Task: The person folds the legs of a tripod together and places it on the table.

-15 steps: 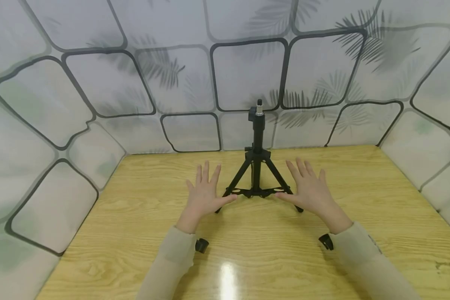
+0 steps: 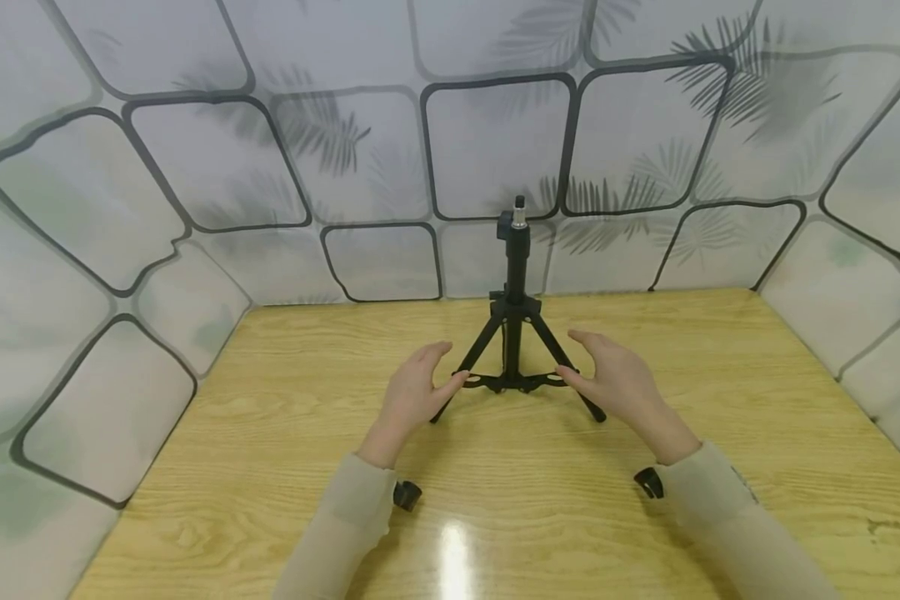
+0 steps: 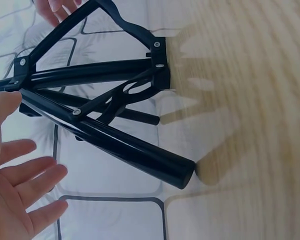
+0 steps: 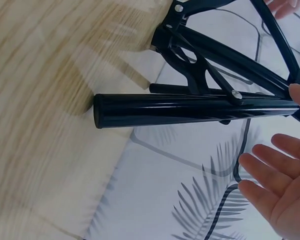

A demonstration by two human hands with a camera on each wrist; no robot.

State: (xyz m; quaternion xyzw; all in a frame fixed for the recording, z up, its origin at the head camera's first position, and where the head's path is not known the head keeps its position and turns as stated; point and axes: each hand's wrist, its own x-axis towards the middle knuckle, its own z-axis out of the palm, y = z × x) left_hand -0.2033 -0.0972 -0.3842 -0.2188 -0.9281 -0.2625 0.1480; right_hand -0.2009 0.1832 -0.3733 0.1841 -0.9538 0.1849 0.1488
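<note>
A small black tripod stand (image 2: 517, 275) stands upright on the wooden table, its legs spread and a silver tip with a black end at the top. Left of it is my left hand (image 2: 412, 392), fingers bent loosely and thumb pointing toward the near left leg (image 3: 140, 150). My right hand (image 2: 621, 379) mirrors it on the right, its thumb by the right leg (image 4: 190, 111). In both wrist views the fingers are apart from each other and curl around nothing. Whether either thumb touches the stand I cannot tell.
The wooden table (image 2: 540, 517) carries the stand near its back edge. Patterned cloth walls (image 2: 375, 175) rise behind and at both sides. A small black piece shows beside the left cuff (image 2: 407, 495), another beside the right cuff (image 2: 649, 482).
Both hands had their fingers spread wide and straight. Now the fingers bend inward and the thumbs have risen slightly. The stand has not moved.
</note>
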